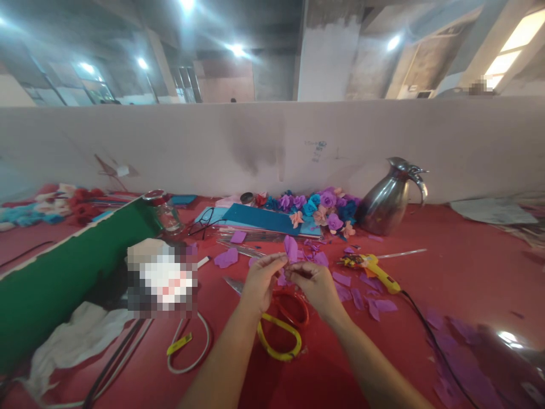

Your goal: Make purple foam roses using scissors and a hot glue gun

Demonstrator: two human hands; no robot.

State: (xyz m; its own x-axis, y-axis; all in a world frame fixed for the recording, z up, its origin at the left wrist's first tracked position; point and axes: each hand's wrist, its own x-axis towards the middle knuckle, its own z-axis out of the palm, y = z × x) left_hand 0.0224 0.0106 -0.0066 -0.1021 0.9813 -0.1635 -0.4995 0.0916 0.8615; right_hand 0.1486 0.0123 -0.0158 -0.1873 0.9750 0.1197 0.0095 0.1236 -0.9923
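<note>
A purple paper petal (290, 248) stands up between my two hands. My left hand (261, 281) pinches it near its base with thumb and fingertips. My right hand (315, 284) is closed at the same spot, its fingertips against the lower end of the petal; the exact grip is partly hidden. Under my hands lie scissors with a yellow handle loop (280, 357), a red handle loop (303, 312) and a blade pointing away to the left. Loose purple paper pieces (226, 258) are scattered around them on the red table (323, 369).
A yellow glue gun (385, 276) lies to the right, its black cord running forward. Behind are paper flowers (327, 199), a blue sheet (261, 218), eyeglasses (206, 220) and a steel jug (385, 199). A glass jar (168, 216), green board (68, 278) and pale cable (208, 341) are left.
</note>
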